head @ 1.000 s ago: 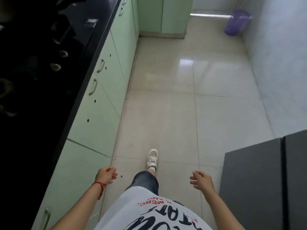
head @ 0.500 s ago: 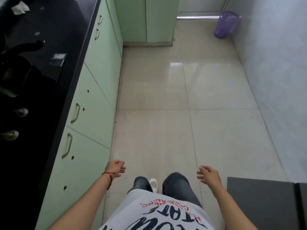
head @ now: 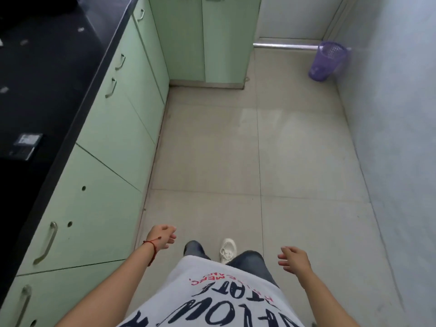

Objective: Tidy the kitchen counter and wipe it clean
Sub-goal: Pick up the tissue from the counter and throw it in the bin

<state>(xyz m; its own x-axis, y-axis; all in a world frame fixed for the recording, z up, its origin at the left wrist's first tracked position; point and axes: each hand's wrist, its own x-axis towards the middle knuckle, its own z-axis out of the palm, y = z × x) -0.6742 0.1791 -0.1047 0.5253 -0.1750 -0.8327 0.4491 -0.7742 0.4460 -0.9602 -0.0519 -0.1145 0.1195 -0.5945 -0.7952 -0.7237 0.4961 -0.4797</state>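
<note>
Empty-handed in the kitchen aisle, beside the black desk.

The left hand [head: 162,237] and right hand [head: 294,258] hang loosely curled with fingers apart, holding nothing. The dark desk [head: 59,74] at left carries scattered pale scraps [head: 23,42] and a flat dark packet [head: 27,144]. A purple mesh bin [head: 328,61] stands upright in the far corner; contents unclear.

Your white shirt [head: 212,300] carries upside-down lettering; in red you can make out "MERC". The dark letters below stay unreadable.

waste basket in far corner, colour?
Purple mesh waste basket, clearest in the head view.
</note>
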